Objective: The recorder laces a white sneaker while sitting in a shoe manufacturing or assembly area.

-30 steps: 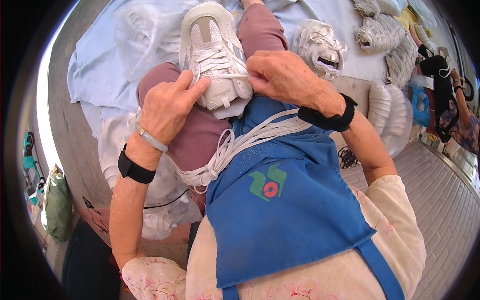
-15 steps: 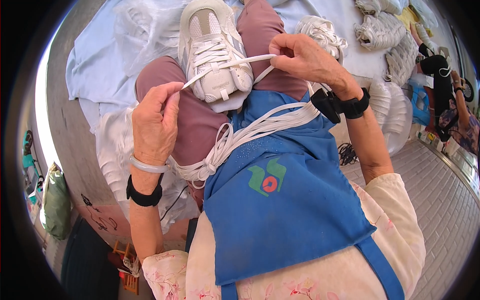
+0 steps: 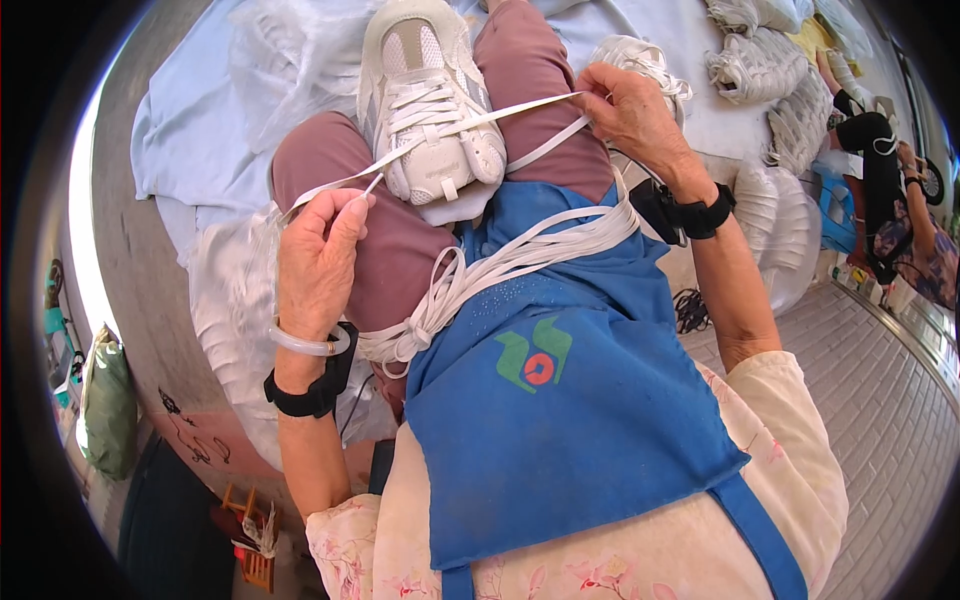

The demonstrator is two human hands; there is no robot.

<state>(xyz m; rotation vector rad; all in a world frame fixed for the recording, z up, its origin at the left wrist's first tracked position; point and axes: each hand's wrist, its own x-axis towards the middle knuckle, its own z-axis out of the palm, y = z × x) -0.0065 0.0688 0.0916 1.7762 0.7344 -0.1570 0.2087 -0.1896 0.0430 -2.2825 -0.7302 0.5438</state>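
Note:
A white and grey sneaker [image 3: 458, 160] rests between my knees, its tongue end toward me and its upper part-laced. My left hand [image 3: 322, 245] is closed by the left knee, pinching a white shoelace; the lace's narrow tip pokes out past the fingers. Over the right knee, my right hand [image 3: 640, 125] pinches the shoelace [image 3: 535, 103], pulled straight from the shoe. A second length of lace runs below it toward the same hand. Across my lap lies a knotted bundle of white laces [image 3: 540, 242], on top of a blue apron [image 3: 570, 420].
Another white shoe [image 3: 640, 58] with loose laces sits beyond my right hand. Several plastic-wrapped shoes [image 3: 760, 65] lie at the far right, and clear plastic bags [image 3: 240, 320] at the left. Pale blue cloth [image 3: 185, 130] covers the surface. Another person's arm [image 3: 922, 225] shows at the right rim.
My right hand has moved slightly right and away, drawing the lace further out. My left hand has shifted a little nearer me and now has the lace's tip showing at its fingers.

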